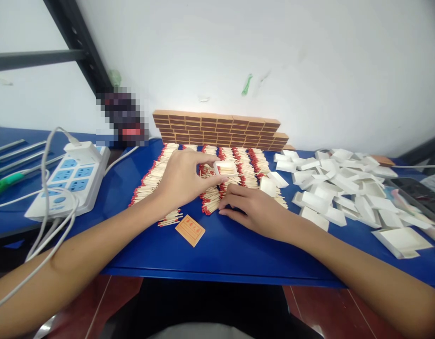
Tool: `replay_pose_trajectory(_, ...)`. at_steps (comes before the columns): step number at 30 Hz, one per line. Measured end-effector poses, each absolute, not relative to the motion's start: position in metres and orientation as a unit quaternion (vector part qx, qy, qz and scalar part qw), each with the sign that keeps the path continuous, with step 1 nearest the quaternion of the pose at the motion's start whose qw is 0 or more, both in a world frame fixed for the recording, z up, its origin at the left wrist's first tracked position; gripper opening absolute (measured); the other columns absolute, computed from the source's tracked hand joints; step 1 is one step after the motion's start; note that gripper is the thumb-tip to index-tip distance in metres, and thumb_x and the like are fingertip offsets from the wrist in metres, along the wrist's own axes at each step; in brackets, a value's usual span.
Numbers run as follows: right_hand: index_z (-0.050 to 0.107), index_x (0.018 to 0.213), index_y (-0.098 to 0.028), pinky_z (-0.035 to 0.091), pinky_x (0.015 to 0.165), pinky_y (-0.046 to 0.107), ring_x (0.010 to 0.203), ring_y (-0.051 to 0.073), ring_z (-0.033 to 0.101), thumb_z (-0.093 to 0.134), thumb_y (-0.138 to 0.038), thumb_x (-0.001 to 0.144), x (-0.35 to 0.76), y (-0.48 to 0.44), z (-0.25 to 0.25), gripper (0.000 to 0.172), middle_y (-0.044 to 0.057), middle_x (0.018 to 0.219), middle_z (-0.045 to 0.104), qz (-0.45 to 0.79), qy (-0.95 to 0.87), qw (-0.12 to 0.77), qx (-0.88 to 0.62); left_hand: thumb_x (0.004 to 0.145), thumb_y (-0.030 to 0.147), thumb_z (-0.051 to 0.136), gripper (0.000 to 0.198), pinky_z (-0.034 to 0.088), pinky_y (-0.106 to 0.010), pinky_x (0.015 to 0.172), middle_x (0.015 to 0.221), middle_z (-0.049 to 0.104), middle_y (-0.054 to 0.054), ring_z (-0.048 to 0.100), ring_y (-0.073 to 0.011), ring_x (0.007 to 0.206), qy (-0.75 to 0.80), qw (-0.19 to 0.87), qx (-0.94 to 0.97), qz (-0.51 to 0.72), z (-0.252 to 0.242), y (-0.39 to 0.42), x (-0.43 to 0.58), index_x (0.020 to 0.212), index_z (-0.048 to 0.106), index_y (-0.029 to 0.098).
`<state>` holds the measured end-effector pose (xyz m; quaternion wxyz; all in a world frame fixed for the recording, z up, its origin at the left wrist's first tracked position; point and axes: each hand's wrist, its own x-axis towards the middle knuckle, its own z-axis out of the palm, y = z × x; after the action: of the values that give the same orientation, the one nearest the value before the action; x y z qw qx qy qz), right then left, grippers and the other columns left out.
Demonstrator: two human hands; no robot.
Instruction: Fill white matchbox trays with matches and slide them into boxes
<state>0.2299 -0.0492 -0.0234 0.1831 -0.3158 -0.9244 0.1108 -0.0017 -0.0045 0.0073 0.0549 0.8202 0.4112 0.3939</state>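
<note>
Between the thumb and fingers of my left hand is a small white matchbox tray, tilted with its hollow side showing. It is above rows of red-tipped matches on the blue table. My right hand is just below the tray, its fingers curled at the near end of a middle row of matches. The fingertips close on matches there, though how many is hidden. An orange matchbox sleeve with printed lettering lies flat in front of the rows.
Stacked matchboxes form a low wall at the back. A heap of white trays covers the right side, near a dark phone. At left are a power strip, white cables and green-handled tools. The table's front edge is close.
</note>
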Motion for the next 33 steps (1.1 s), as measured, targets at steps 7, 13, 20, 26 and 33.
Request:
replay_pose_trajectory(7,0.071,0.111,-0.019,0.055,0.078,0.034,0.087,0.02,0.069,0.053,-0.026,0.11,0.228,-0.051,-0.021,0.019,0.008,0.108,0.066,0.106,-0.928,0.175,-0.311,0.08,0.047,0.091,0.032,0.053,-0.037,0.078,0.099,0.085,-0.003,0.077,-0.026,0.09,0.409,0.054,0.822,0.392,0.007,-0.005,-0.001,0.103,0.085,0.025)
replay_pose_trajectory(13,0.07,0.106,-0.018,0.054,0.076,0.033,0.084,0.019,0.068,0.056,-0.025,0.109,0.226,-0.054,-0.016,0.016,0.007,0.107,0.066,0.112,-0.927,0.152,-0.324,0.083,0.048,0.088,0.026,0.052,-0.037,0.076,0.098,0.085,-0.003,0.076,-0.0252,0.087,0.402,0.041,0.829,0.385,0.007,-0.004,-0.001,0.095,0.085,0.025)
replay_pose_trajectory(20,0.067,0.104,-0.018,0.053,0.075,0.033,0.084,0.019,0.068,0.054,-0.026,0.11,0.227,-0.055,-0.01,0.016,0.007,0.108,0.066,0.123,-0.923,0.122,-0.344,0.083,0.049,0.089,0.028,0.048,-0.038,0.074,0.096,0.084,-0.002,0.074,-0.0249,0.084,0.402,0.038,0.834,0.377,0.007,-0.003,-0.002,0.098,0.085,0.025)
replay_pose_trajectory(26,0.066,0.105,-0.019,0.051,0.075,0.033,0.085,0.019,0.067,0.057,-0.025,0.109,0.229,-0.055,-0.011,0.011,0.007,0.11,0.066,0.131,-0.923,0.131,-0.338,0.08,0.049,0.091,0.031,0.045,-0.037,0.072,0.088,0.083,-0.002,0.072,-0.0247,0.08,0.412,0.024,0.844,0.343,0.008,-0.002,-0.002,0.1,0.085,0.025)
replay_pose_trajectory(33,0.066,0.104,-0.019,0.052,0.076,0.033,0.086,0.019,0.067,0.056,-0.026,0.11,0.229,-0.056,-0.009,0.014,0.008,0.11,0.066,0.123,-0.928,0.106,-0.334,0.08,0.049,0.091,0.037,0.046,-0.037,0.073,0.087,0.083,-0.003,0.072,-0.0252,0.079,0.418,0.024,0.843,0.339,0.008,-0.003,-0.002,0.106,0.085,0.024)
